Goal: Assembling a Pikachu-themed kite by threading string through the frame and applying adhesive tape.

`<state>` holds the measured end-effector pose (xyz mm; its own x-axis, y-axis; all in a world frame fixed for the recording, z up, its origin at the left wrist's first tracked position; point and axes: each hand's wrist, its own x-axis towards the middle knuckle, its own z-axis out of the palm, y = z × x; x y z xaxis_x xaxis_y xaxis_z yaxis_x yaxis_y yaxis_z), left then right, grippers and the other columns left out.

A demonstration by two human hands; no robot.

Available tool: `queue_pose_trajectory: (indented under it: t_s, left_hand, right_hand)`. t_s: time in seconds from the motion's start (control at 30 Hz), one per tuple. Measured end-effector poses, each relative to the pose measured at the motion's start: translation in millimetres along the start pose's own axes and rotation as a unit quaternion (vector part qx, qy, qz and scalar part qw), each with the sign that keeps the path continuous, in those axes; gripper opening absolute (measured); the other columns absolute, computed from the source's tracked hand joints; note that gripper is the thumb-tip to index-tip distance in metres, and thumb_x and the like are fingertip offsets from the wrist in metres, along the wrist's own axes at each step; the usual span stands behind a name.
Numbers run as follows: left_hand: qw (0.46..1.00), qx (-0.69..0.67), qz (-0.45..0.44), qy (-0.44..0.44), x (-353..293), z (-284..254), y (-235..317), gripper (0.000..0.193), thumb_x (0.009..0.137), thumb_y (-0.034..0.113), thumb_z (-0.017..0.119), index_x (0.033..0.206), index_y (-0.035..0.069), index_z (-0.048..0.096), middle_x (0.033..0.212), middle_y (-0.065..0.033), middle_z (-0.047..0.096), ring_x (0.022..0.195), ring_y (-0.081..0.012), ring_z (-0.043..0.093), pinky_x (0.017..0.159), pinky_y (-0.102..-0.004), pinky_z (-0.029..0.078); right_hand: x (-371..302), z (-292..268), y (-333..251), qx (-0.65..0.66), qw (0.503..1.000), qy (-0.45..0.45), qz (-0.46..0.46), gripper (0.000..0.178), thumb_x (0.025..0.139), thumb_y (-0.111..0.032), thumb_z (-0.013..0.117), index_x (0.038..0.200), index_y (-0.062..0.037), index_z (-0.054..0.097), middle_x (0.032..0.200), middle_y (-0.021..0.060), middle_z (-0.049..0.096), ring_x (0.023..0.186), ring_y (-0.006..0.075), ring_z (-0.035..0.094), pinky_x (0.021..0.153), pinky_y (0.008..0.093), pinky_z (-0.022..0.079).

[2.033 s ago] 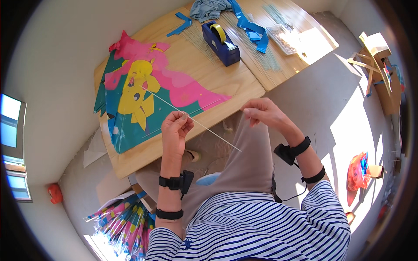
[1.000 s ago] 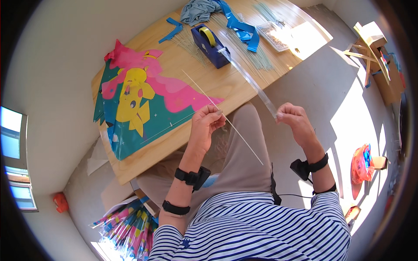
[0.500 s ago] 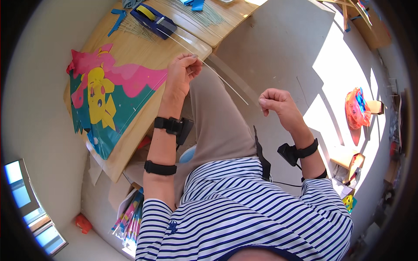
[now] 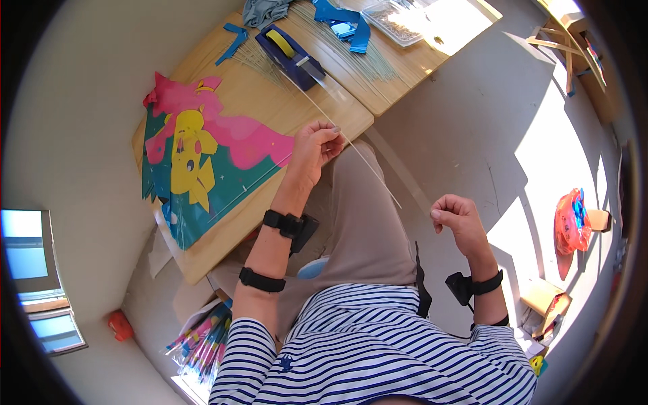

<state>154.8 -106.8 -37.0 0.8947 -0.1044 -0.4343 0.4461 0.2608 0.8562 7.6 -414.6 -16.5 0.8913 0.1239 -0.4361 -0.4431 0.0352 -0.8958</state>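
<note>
My left hand (image 4: 316, 152) is closed in a pinch on a thin pale rod (image 4: 377, 177). The rod slants from near the tape dispenser (image 4: 291, 58) down over my thigh. My right hand (image 4: 462, 221) hangs apart from the rod, thumb pressed to curled fingers; anything between them is too small to make out. Left of my left hand, on the table, lies a plastic kite-like sheet (image 4: 253, 143) in pink and green with a yellow cartoon figure. Another thin rod (image 4: 244, 189) lies along its near edge.
Bundled thin sticks (image 4: 378, 66), blue strips (image 4: 343, 25), a grey cloth (image 4: 264, 11) and a clear tray (image 4: 393, 25) of small pieces lie on the wooden table (image 4: 202, 262). Packed colourful sheets (image 4: 202, 344) stand below it. A red bag (image 4: 572, 226) and an open carton (image 4: 545, 304) are on the floor at right.
The view has shifted, so the table and both hands appear further right and lower. My left hand keeps its pinch on the rod, and my right hand stays curled.
</note>
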Motion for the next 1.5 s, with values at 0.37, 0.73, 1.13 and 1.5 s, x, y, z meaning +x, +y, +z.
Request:
queue_pose_trajectory:
  t_s: [0.37, 0.73, 1.13, 1.5]
  left_hand:
    - [0.986, 0.052, 0.031, 0.156, 100.2, -128.3, 92.4, 0.010, 0.088, 0.008, 0.063, 0.097, 0.003, 0.062, 0.084, -0.0074, 0.070, 0.070, -0.0158, 0.067, 0.064, -0.0299, 0.054]
    - [0.981, -0.072, 0.070, 0.168, 103.0, -39.5, 45.4, 0.016, 0.090, 0.011, 0.069, 0.101, 0.005, 0.060, 0.090, -0.0081, 0.069, 0.081, -0.0185, 0.068, 0.075, -0.0331, 0.055]
    - [0.883, -0.427, -0.029, 0.193, 129.6, 4.0, 42.7, 0.005, 0.092, 0.012, 0.067, 0.093, 0.009, 0.064, 0.083, -0.0038, 0.064, 0.079, -0.0189, 0.062, 0.078, -0.0410, 0.052]
    - [0.881, -0.389, -0.075, 0.259, 134.1, 12.6, 26.7, 0.006, 0.092, 0.005, 0.066, 0.091, 0.004, 0.061, 0.084, -0.0067, 0.063, 0.076, -0.0195, 0.061, 0.078, -0.0405, 0.053]
  right_hand:
    - [17.6, -2.3, 16.4, 0.003, 0.997, 0.003, 0.074, 0.001, 0.084, 0.001, 0.064, 0.083, 0.0012, 0.064, 0.071, 0.0030, 0.061, 0.062, 0.0108, 0.057, 0.060, 0.0251, 0.048]
    - [31.0, -9.5, 28.1, -0.019, 0.993, 0.028, 0.112, 0.001, 0.084, 0.002, 0.065, 0.084, 0.0009, 0.064, 0.072, 0.0031, 0.061, 0.063, 0.0117, 0.058, 0.061, 0.0253, 0.048]
    - [38.1, -11.1, 38.2, -0.005, 0.996, 0.007, 0.083, 0.001, 0.085, 0.001, 0.065, 0.085, 0.0001, 0.064, 0.072, 0.0022, 0.061, 0.064, 0.0107, 0.057, 0.061, 0.0249, 0.048]
    - [38.9, -22.3, 61.7, -0.097, 0.989, 0.049, 0.098, 0.001, 0.084, 0.001, 0.064, 0.084, 0.0002, 0.063, 0.072, 0.0020, 0.060, 0.064, 0.0101, 0.056, 0.060, 0.0247, 0.048]
